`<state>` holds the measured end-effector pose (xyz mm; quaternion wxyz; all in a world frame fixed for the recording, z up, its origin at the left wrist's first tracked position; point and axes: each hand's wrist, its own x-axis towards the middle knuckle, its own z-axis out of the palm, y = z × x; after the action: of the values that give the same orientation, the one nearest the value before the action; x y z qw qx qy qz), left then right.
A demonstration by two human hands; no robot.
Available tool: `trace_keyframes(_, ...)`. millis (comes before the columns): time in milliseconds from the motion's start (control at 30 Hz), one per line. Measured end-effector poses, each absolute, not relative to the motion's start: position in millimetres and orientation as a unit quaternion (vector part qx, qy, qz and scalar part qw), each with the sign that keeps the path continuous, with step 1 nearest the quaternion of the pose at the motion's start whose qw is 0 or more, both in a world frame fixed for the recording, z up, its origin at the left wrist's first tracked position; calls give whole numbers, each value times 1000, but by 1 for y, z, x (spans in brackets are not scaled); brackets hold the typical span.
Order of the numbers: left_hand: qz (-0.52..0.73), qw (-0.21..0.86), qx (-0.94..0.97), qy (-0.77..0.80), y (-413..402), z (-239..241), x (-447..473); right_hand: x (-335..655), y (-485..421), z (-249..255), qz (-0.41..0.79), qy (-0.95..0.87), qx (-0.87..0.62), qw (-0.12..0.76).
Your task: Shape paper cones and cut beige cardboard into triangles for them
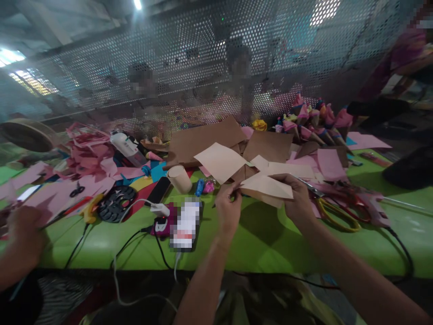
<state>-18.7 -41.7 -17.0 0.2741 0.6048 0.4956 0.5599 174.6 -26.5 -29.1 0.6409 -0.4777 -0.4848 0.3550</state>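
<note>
Over the green tabletop, both my hands hold a folded sheet of paper point(265, 188), pale on top and brown below. My left hand point(229, 205) pinches its left corner between thumb and fingers. Gripping the right edge is my right hand point(299, 201), with its thumb hidden behind the sheet. A pale square of paper point(219, 160) lies just beyond, and brown paper sheets point(203, 140) are stacked behind it. Near my right hand rest scissors with yellow handles point(340, 216). Blue and pink wrapped bits point(204, 187) lie beyond my left hand.
A phone point(186, 225) on a cable lies beside a purple power adapter point(165, 221). A glue gun point(374, 207) trails its cord at the right. Paper flowers point(311, 117) are piled at the back. Another person's hand point(23, 239) is at the left, near pink paper and a yellow-handled tool point(91, 207).
</note>
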Motion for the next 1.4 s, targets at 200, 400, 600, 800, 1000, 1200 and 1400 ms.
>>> trace_keyframes(200, 553, 200, 656, 473, -44, -18, -21, 172, -33, -16, 245, -536, -459, 664)
trace_keyframes(400, 579, 170, 657, 451, -45, -14, -20, 174, -38, -12, 255, -535, -458, 662)
trace_keyframes(600, 593, 159, 663, 428, -47, -8, -21, 174, -37, -10, 307, -499, -467, 662)
trace_keyframes(800, 611, 184, 651, 411, -47, -9, -17, 171, -36, -18, 344, -482, -435, 679)
trace_keyframes(1000, 636, 274, 576, 434, -47, -10, -15, 172, -39, -21, 336, -456, -461, 684)
trace_keyframes(1200, 617, 346, 538, 458, -44, -8, -15, 167, -46, -8, 324, -458, -470, 681)
trace_keyframes(1400, 645, 274, 564, 437, -45, -8, -20, 169, -42, -3, 334, -481, -455, 672)
